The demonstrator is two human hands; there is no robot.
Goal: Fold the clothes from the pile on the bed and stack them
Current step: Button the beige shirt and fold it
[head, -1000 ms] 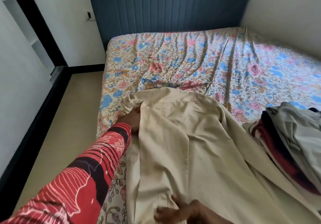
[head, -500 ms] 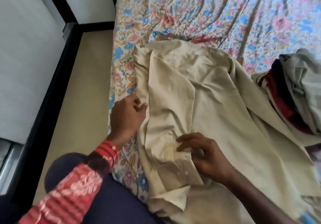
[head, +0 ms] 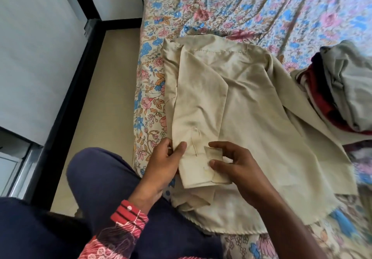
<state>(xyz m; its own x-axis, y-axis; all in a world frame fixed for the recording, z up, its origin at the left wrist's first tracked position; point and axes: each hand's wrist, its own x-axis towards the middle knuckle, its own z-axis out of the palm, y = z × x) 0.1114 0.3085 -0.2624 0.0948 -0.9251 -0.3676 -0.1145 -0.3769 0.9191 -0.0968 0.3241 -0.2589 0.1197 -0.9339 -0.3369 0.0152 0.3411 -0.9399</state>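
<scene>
Beige shirt (head: 237, 106) being laid flat on bed (head: 231, 3); sleeve cuff (head: 198, 170) being pinched by left hand (head: 163, 164) and right hand (head: 237, 166). Cuff best kept taut, sleeve aligned along body before folding; pile (head: 342, 85) waiting nearby.

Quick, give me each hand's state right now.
Left hand: pinches the left edge of the shirt sleeve's cuff.
Right hand: grips the cuff's right side, thumb on top.

Head view — steeply down, close
</scene>
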